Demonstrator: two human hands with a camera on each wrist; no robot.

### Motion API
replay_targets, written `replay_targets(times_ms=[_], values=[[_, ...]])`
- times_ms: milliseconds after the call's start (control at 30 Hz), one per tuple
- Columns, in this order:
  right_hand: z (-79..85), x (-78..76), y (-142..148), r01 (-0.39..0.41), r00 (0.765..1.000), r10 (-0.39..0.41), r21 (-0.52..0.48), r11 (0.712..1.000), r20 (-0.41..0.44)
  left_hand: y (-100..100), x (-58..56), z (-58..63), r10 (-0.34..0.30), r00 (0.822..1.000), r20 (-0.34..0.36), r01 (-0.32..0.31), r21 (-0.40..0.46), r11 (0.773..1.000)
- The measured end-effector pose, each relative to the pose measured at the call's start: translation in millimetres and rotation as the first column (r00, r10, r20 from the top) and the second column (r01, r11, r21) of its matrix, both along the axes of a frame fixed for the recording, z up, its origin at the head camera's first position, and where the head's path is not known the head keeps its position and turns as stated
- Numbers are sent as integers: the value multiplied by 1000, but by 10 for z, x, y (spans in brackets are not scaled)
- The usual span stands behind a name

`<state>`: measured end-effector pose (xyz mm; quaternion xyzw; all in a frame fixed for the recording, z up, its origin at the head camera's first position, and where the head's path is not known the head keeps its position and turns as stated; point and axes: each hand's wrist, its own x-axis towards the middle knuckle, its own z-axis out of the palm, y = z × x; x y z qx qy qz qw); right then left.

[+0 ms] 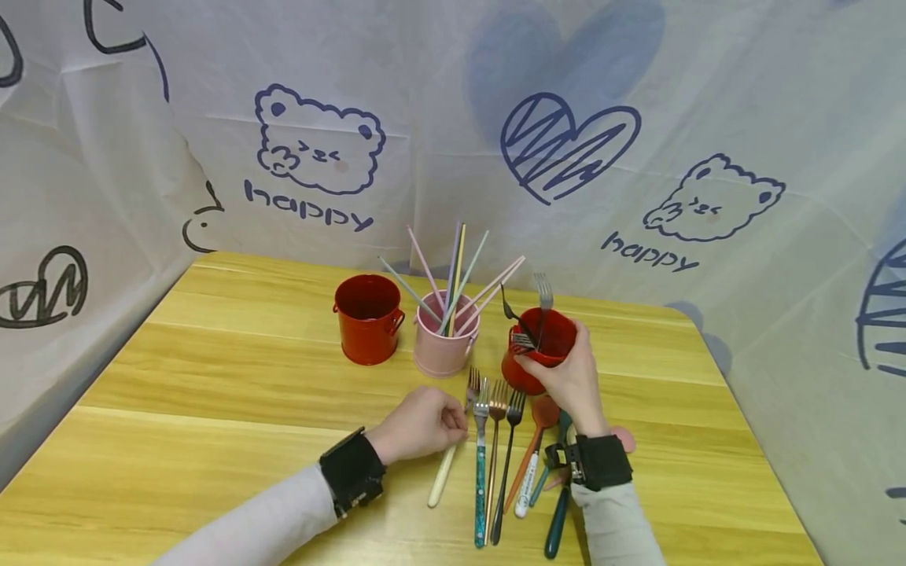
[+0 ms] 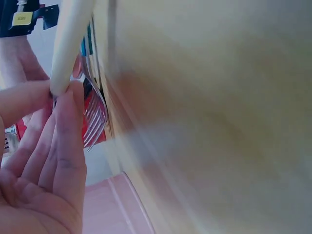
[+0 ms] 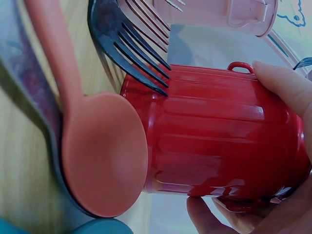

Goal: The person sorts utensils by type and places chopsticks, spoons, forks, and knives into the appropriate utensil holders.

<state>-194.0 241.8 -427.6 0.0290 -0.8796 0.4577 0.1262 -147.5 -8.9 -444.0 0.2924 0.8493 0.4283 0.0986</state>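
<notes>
My left hand (image 1: 423, 424) pinches a cream-handled fork (image 1: 442, 477) between thumb and fingers. In the left wrist view the cream handle (image 2: 70, 44) shows close up. With my right hand (image 1: 572, 385) I grip the rim and side of a small red bucket (image 1: 522, 373), in which several forks (image 1: 543, 292) stand, tines up. Between the hands lies a row of forks: a teal-handled one (image 1: 480, 479), a copper-coloured one (image 1: 493, 448) and a black one (image 1: 506, 464). An orange spoon (image 3: 105, 151) lies in front of the red bucket.
A pink bucket (image 1: 439, 358) with several thin coloured sticks (image 1: 453, 271) stands behind the forks. Left of it is another red bucket (image 1: 368, 334). A white-handled utensil (image 1: 527, 487) and a dark green handle (image 1: 557, 523) lie near my right wrist. Printed cloth (image 1: 425, 118) hangs behind the table.
</notes>
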Motion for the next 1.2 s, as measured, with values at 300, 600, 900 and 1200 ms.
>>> replay_targets(times_ms=[300, 600, 900, 1200], values=[[-12, -5, 4, 1, 1000, 0, 6, 1000, -9, 8, 6, 9, 67, 983, 173, -95, 156, 983], [-19, -11, 11, 3, 1000, -3, 4, 1000, -7, -23, -1, 89, 119, 981, 154, -156, 259, 953], [-17, -11, 15, -2, 1000, 2, 5, 1000, -7, -18, -33, 185, 184, 981, 63, -195, 306, 932], [-7, -2, 5, 4, 1000, -4, 9, 1000, -17, -17, -97, 434, 196, 979, -57, -155, 417, 896]])
